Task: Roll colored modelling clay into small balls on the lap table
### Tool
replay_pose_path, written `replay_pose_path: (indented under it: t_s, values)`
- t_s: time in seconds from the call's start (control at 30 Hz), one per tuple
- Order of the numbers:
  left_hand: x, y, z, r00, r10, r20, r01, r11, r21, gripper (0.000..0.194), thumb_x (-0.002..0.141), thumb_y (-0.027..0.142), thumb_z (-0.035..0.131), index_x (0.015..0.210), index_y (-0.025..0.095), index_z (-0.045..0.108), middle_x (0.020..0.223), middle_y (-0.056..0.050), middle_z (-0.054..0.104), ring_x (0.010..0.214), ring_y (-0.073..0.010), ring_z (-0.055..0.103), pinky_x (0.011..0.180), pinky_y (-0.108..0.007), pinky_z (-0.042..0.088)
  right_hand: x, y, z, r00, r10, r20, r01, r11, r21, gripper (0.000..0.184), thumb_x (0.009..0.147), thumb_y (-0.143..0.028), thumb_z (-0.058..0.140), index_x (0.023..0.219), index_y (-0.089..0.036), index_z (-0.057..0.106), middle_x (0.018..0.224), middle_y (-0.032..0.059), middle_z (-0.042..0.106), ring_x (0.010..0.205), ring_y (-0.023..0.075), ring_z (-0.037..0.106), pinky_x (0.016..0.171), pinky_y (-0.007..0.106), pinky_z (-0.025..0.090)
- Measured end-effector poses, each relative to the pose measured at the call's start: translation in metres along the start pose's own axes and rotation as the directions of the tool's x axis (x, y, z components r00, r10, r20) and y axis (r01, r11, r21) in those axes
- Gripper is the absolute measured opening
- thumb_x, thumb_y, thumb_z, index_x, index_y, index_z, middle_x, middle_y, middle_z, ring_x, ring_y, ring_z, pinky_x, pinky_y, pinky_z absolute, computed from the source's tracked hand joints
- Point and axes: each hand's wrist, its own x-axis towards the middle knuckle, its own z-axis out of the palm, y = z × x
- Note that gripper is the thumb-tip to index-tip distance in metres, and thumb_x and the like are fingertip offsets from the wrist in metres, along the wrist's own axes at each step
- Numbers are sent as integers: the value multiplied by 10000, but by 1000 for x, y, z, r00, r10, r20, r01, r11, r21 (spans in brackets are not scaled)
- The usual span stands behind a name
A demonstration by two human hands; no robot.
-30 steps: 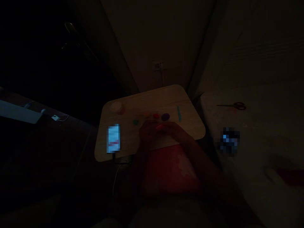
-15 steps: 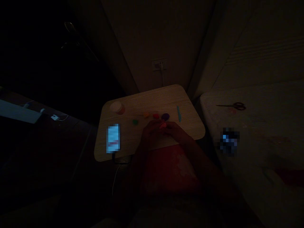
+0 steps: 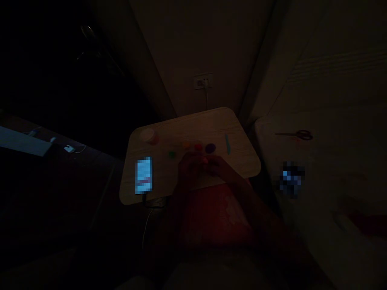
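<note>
In dim light, my left hand and my right hand meet over the near side of a small wooden table. Their fingers are curled around a small pinkish-red lump of modelling clay, mostly covered by the fingers. Just beyond the fingertips lie a red lump, an orange lump and a dark purple lump. A green lump sits to the left of my left hand. Farther right is a flat turquoise tool, like a clay knife.
A pale-lidded tub stands at the table's back left. A lit, blurred phone is near the left edge. Scissors and a blurred device rest on the light surface to the right. A wall socket holds a plug.
The fingers have shifted slightly around the pinkish-red clay, which showed more half a second ago. Both hands stay in nearly the same place; the lumps on the table have not moved.
</note>
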Motion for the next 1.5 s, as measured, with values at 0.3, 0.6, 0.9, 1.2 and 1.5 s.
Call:
replay_pose_path:
  t_s: [0.3, 0.6, 0.9, 1.2, 1.5]
  values:
    - [-2, -9, 0, 998, -9, 55, 12, 998, -61, 258, 976, 378, 663, 1193, 255, 731, 1252, -101, 716, 1188, -243, 673, 1027, -438, 554, -1, -5, -3, 998, -30, -48, 27, 998, -63, 456, 897, -646, 650, 880, -192, 698, 615, -32, 564, 510, 105, 463, 489, 244, 346]
    - [2, -7, -3, 968, 51, 245, -13, 988, -154, 387, 966, 492, 643, 1285, 288, 722, 1399, -112, 666, 1335, -284, 602, 1138, -509, 485, -7, -13, -5, 999, -9, -39, 9, 1000, 1, 408, 833, -567, 741, 759, -167, 730, 637, -4, 605, 553, 111, 481, 522, 252, 364]
    - [3, -3, -3, 972, -2, 234, 59, 970, -235, 318, 912, 490, 722, 1113, 257, 800, 1273, -112, 730, 1211, -278, 670, 1065, -481, 527, -6, -11, 1, 990, 24, -137, -19, 999, 39, 383, 733, -527, 808, 671, -153, 748, 573, 11, 629, 496, 97, 475, 473, 236, 338]
    - [1, -2, -2, 988, -123, 92, 144, 954, -265, 215, 877, 419, 779, 961, 223, 807, 1008, -72, 771, 992, -229, 717, 926, -371, 568, -1, -8, 6, 982, 33, -185, -36, 999, -13, 442, 781, -602, 752, 748, -162, 741, 581, 12, 635, 482, 109, 515, 456, 226, 358]
    - [0, -5, -3, 974, -114, 198, 172, 934, -312, 342, 862, 482, 779, 1097, 234, 804, 1168, -108, 767, 1106, -271, 710, 1006, -421, 552, -5, -11, 0, 988, -12, -155, 2, 998, -65, 401, 809, -528, 742, 649, -161, 729, 570, 19, 632, 523, 115, 516, 507, 239, 388]
